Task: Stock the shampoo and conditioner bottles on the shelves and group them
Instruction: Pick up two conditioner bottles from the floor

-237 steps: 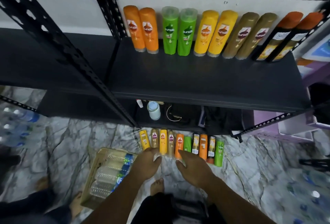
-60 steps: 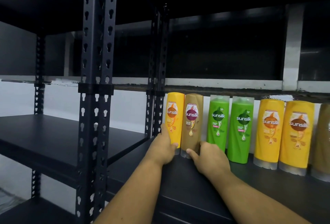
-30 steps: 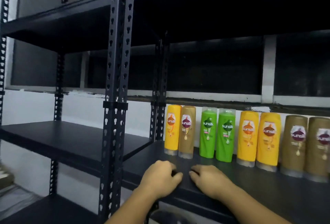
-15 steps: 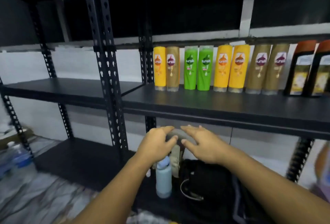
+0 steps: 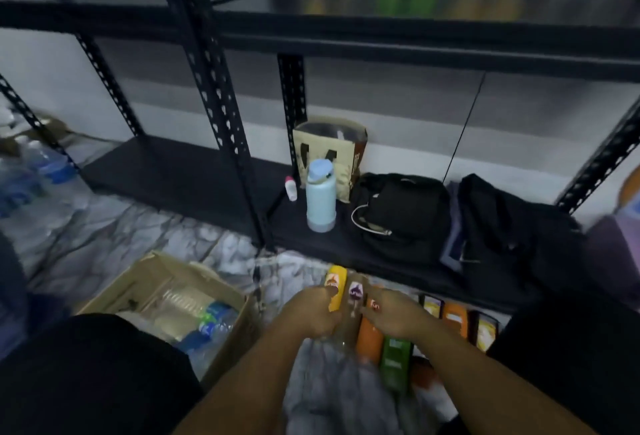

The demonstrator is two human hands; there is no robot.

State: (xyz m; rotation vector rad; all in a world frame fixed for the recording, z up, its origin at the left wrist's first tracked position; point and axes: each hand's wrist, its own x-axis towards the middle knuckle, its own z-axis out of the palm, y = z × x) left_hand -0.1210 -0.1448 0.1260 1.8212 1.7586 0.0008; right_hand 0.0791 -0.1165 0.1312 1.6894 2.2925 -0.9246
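Our left hand (image 5: 311, 313), fingers curled round the yellow bottle (image 5: 336, 282) on the floor (image 5: 207, 244); our right hand (image 5: 394, 317) on the orange bottle (image 5: 367, 334), its fingers too blurred, we cannot tell

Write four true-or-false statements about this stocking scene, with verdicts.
1. The left hand grips a yellow bottle down at the floor. True.
2. The light blue flask lies on its side. False: it stands upright on the bottom shelf.
3. The cardboard box holds water bottles. True.
4. The black bag sits on the floor. False: it rests on the bottom shelf, right of the flask.
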